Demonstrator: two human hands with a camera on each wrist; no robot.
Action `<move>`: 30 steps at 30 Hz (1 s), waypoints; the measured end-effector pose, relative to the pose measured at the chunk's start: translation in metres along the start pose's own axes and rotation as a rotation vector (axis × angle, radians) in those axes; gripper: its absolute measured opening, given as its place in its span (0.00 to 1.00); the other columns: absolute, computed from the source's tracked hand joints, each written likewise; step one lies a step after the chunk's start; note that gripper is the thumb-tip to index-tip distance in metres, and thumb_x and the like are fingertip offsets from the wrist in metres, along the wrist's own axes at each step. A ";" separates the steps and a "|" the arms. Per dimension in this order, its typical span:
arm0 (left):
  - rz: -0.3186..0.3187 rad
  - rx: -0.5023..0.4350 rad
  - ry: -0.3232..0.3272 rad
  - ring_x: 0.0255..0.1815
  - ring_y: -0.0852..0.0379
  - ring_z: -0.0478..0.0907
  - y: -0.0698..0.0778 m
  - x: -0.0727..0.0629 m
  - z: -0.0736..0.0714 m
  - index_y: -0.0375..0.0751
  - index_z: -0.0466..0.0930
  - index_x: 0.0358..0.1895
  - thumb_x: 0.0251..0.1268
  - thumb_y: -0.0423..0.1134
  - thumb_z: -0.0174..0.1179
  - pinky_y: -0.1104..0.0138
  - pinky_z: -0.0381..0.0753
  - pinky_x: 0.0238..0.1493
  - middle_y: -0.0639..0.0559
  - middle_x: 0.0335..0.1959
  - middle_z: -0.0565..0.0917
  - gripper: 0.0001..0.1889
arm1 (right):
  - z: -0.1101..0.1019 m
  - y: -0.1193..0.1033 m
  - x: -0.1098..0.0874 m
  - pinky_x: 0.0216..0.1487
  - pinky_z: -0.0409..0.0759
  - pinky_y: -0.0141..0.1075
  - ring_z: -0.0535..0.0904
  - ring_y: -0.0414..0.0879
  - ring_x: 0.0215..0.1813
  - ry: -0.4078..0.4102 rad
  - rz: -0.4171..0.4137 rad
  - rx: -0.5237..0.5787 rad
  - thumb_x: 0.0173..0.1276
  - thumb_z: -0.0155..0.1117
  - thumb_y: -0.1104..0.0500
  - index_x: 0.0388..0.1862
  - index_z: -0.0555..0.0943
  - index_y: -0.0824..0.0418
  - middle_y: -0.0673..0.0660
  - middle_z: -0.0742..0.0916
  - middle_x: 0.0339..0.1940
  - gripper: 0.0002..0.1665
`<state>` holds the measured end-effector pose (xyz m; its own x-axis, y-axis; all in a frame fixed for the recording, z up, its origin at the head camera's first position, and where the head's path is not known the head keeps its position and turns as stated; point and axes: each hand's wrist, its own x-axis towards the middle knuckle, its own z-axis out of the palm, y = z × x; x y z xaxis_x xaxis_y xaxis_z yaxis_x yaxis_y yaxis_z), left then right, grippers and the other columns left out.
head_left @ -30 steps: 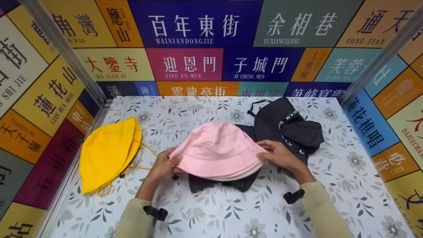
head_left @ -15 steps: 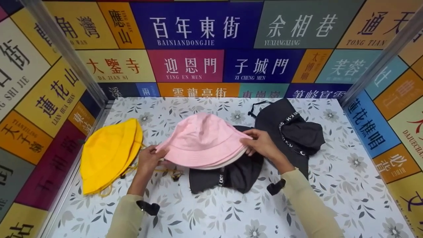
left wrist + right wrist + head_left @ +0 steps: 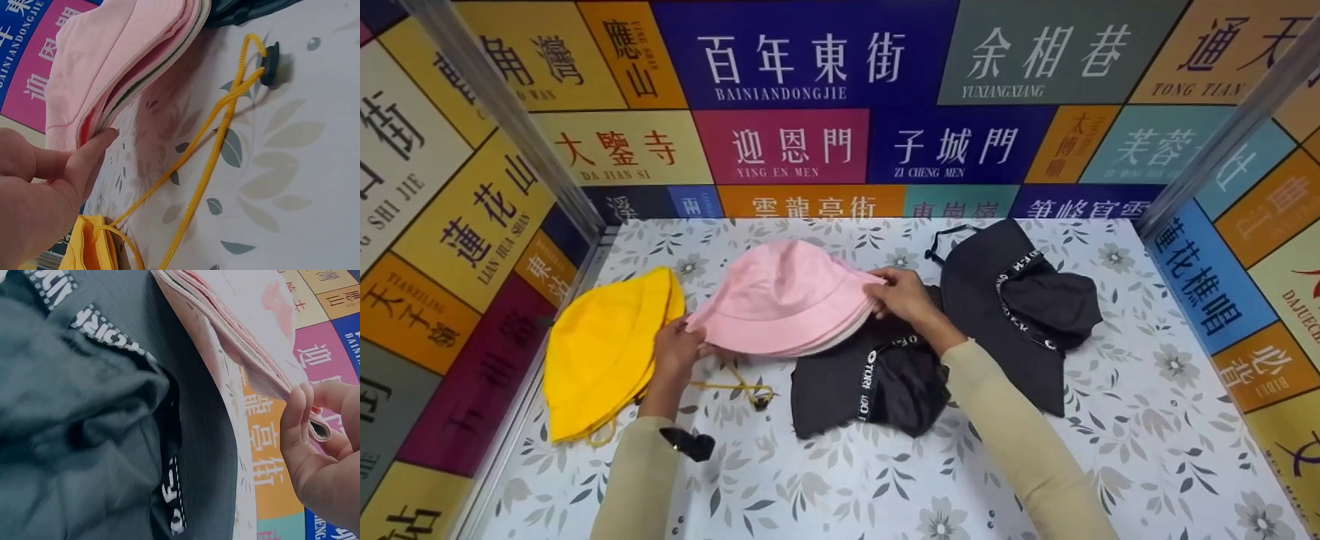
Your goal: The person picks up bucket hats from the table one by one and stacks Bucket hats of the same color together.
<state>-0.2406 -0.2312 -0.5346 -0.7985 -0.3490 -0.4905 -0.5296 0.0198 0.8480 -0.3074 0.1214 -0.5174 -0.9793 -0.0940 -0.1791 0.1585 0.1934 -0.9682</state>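
Observation:
A pink bucket hat [image 3: 784, 292] is held above the floral tabletop, its crown up and its brim drooping toward me. Several brim edges, pink and cream, lie layered along its lower side in both wrist views. My left hand [image 3: 675, 351] pinches the left end of the brim, thumb and fingers on either side of the layers. At the opposite end, my right hand [image 3: 907, 300] pinches the brim between thumb and fingers. Below and right of the pink hat lies a black hat [image 3: 911, 390] with a white-lettered band, partly behind my right forearm.
Left of my left hand, a yellow bucket hat [image 3: 600, 360] rests on its side. Its yellow cord [image 3: 211, 138] trails over the table to a dark cord lock [image 3: 271, 64]. Another black hat [image 3: 1005, 307] lies at the right. Printed panels [image 3: 802, 56] wall in the table.
Both hands have carried the pink hat left and slightly away from me, off the nearer black hat, whose lettered band now shows. The yellow and black hats have stayed put.

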 end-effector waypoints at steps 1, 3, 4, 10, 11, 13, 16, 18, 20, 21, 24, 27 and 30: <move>-0.006 -0.025 0.014 0.44 0.53 0.78 0.001 0.002 -0.001 0.40 0.62 0.76 0.75 0.32 0.51 0.73 0.84 0.38 0.39 0.67 0.74 0.28 | 0.003 -0.001 0.002 0.19 0.80 0.29 0.77 0.38 0.15 0.001 0.004 0.025 0.66 0.64 0.68 0.60 0.79 0.72 0.51 0.79 0.22 0.22; -0.016 -0.084 0.044 0.40 0.55 0.78 0.002 0.005 -0.002 0.40 0.62 0.76 0.74 0.31 0.51 0.74 0.84 0.37 0.39 0.66 0.74 0.28 | 0.009 -0.003 0.007 0.21 0.81 0.30 0.78 0.38 0.17 -0.001 0.014 0.086 0.67 0.63 0.69 0.62 0.77 0.73 0.52 0.78 0.24 0.24; -0.016 -0.116 0.060 0.37 0.56 0.78 0.002 0.007 -0.002 0.39 0.62 0.76 0.73 0.31 0.51 0.74 0.83 0.35 0.39 0.65 0.74 0.28 | 0.012 -0.003 0.010 0.22 0.82 0.29 0.79 0.38 0.18 -0.003 0.019 0.115 0.67 0.62 0.70 0.63 0.76 0.73 0.52 0.78 0.25 0.24; 0.013 -0.232 0.138 0.25 0.59 0.74 0.005 0.015 0.002 0.35 0.65 0.74 0.69 0.26 0.48 0.74 0.77 0.27 0.39 0.61 0.72 0.28 | 0.020 -0.001 0.019 0.37 0.87 0.32 0.86 0.42 0.33 -0.061 0.054 0.234 0.71 0.62 0.67 0.69 0.71 0.72 0.64 0.85 0.47 0.28; 0.017 -0.238 0.152 0.26 0.59 0.74 0.005 0.016 0.003 0.35 0.65 0.74 0.69 0.26 0.47 0.74 0.77 0.26 0.38 0.62 0.72 0.29 | 0.019 0.000 0.020 0.39 0.87 0.33 0.87 0.44 0.37 -0.078 0.060 0.245 0.72 0.62 0.66 0.70 0.70 0.71 0.66 0.85 0.52 0.29; 0.006 -0.261 0.169 0.29 0.58 0.74 0.006 0.019 0.003 0.36 0.62 0.75 0.69 0.26 0.46 0.75 0.75 0.25 0.39 0.64 0.71 0.30 | 0.016 0.001 0.020 0.44 0.87 0.34 0.88 0.49 0.44 -0.114 0.068 0.260 0.74 0.60 0.64 0.72 0.68 0.70 0.68 0.81 0.62 0.30; 0.003 -0.311 0.194 0.40 0.53 0.76 0.006 0.023 0.004 0.34 0.58 0.77 0.68 0.25 0.44 0.75 0.77 0.29 0.37 0.69 0.68 0.32 | 0.009 0.004 0.017 0.48 0.87 0.35 0.85 0.56 0.54 -0.158 0.059 0.264 0.75 0.58 0.63 0.74 0.64 0.70 0.71 0.75 0.70 0.32; -0.015 -0.356 0.198 0.50 0.50 0.75 0.007 0.024 0.005 0.35 0.55 0.78 0.68 0.24 0.43 0.73 0.81 0.38 0.37 0.73 0.65 0.33 | 0.001 0.006 0.013 0.50 0.86 0.36 0.83 0.60 0.59 -0.176 0.041 0.267 0.76 0.57 0.62 0.75 0.63 0.71 0.73 0.72 0.72 0.32; -0.023 -0.402 0.205 0.59 0.47 0.72 0.007 0.026 0.006 0.35 0.53 0.78 0.69 0.24 0.43 0.67 0.84 0.49 0.37 0.76 0.62 0.33 | -0.005 0.009 0.008 0.51 0.86 0.37 0.82 0.62 0.60 -0.187 0.020 0.270 0.76 0.57 0.62 0.74 0.63 0.72 0.74 0.71 0.72 0.32; -0.027 -0.421 0.208 0.62 0.46 0.70 0.008 0.026 0.007 0.34 0.52 0.79 0.69 0.23 0.43 0.65 0.83 0.55 0.37 0.77 0.60 0.34 | -0.008 0.010 0.005 0.52 0.86 0.38 0.82 0.61 0.60 -0.191 0.011 0.270 0.76 0.58 0.62 0.74 0.63 0.72 0.74 0.72 0.72 0.32; -0.052 -0.436 0.216 0.66 0.47 0.67 0.010 0.027 0.008 0.37 0.50 0.80 0.70 0.25 0.43 0.60 0.77 0.66 0.39 0.79 0.57 0.34 | -0.015 0.014 -0.003 0.52 0.86 0.38 0.83 0.59 0.59 -0.194 -0.006 0.276 0.75 0.59 0.63 0.73 0.65 0.73 0.73 0.73 0.71 0.31; -0.046 -0.452 0.225 0.67 0.47 0.66 0.012 0.026 0.009 0.36 0.50 0.80 0.69 0.25 0.42 0.59 0.76 0.68 0.39 0.79 0.57 0.34 | -0.019 0.018 -0.013 0.54 0.86 0.40 0.84 0.56 0.58 -0.205 -0.013 0.284 0.74 0.59 0.64 0.72 0.65 0.74 0.74 0.73 0.71 0.31; -0.020 -0.452 0.235 0.65 0.46 0.68 0.012 0.026 0.010 0.34 0.52 0.79 0.68 0.24 0.43 0.59 0.77 0.66 0.37 0.78 0.58 0.34 | -0.020 0.022 -0.024 0.56 0.85 0.41 0.84 0.53 0.57 -0.226 -0.019 0.300 0.74 0.58 0.66 0.72 0.65 0.75 0.75 0.71 0.72 0.30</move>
<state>-0.2702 -0.2306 -0.5389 -0.6761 -0.5474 -0.4932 -0.3257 -0.3784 0.8664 -0.2830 0.1474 -0.5306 -0.9353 -0.3145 -0.1619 0.2029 -0.1022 -0.9739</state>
